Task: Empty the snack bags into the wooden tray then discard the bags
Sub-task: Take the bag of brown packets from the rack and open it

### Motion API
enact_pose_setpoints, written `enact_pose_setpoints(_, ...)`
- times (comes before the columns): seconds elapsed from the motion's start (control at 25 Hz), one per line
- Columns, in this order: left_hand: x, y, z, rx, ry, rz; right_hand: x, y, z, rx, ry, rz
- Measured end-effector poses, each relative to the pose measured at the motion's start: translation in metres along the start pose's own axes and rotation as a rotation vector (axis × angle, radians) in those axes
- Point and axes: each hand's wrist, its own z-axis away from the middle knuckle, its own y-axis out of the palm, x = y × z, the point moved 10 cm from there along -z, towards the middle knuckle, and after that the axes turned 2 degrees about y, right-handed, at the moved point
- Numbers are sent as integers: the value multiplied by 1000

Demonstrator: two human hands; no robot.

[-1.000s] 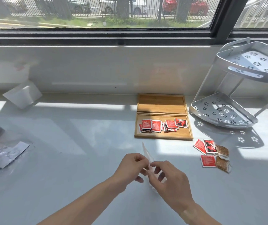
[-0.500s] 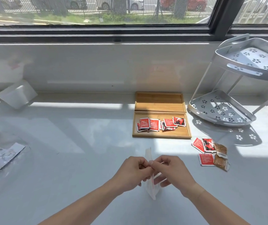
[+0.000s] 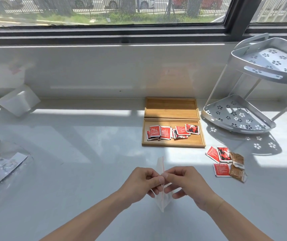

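Head view: left hand [image 3: 142, 182] and right hand [image 3: 186, 184] pinched together on clear bag [image 3: 162, 200], held above table [image 3: 87, 162], likely to pry seal apart. Red packets [image 3: 173, 132] already in tray [image 3: 174, 144]; more packets [image 3: 226, 160] wait beside it.

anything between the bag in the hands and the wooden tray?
Nothing visible. Both hands pinch the clear bag over bare counter; the stretch up to the tray is open. Loose packets lie to the right, off that line.
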Motion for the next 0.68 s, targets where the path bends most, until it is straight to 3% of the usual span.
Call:
enact_pose_setpoints(0.16, 0, 2, 0, 6, 2, 6, -2, -5, -1, -38, 5, 10)
enact_pose_setpoints(0.28, -2, 4, 0, -8, 28, -118, -4, -7, -4, -69, 14, 182)
enact_pose_setpoints(0.4, -4, 8, 1, 9, 53, -225, -5, -3, -5, 8, 16, 349)
enact_pose_setpoints(0.68, -13, 8, -1, 3, 94, -537, 8, -2, -10, -77, -168, 514)
